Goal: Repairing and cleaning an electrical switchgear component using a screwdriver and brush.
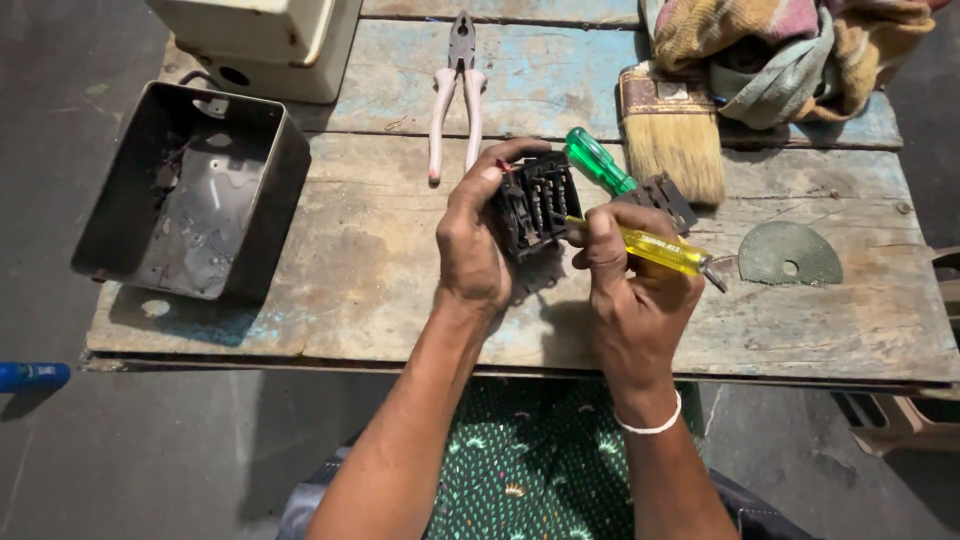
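So there's a black terminal block (535, 205), some kind of switch insert with rows of metal contacts, held up just above the table (350, 260). The left hand (475, 235) wraps it from the left side, grip closed around it with the thumb over the top edge. The right hand (630, 285) has its grip closed on a yellow screwdriver (655, 250), shaft poking left into the block's contacts. A green-handled screwdriver (597, 160) sticks out just behind the block; can't tell what's holding it.

The table is rough wooden planks with worn blue paint. Behind the hands lie pliers (458, 90) with pale handles and a wide paintbrush (672, 130), and a bundled cloth (790, 50) sits at the far right corner. A half-round metal disc (790, 255) lies right of the right hand. On the left, an open black metal box (190, 190) hangs over the table edge, with a cream casing (260, 40) behind it. Floor below is dark grey concrete.
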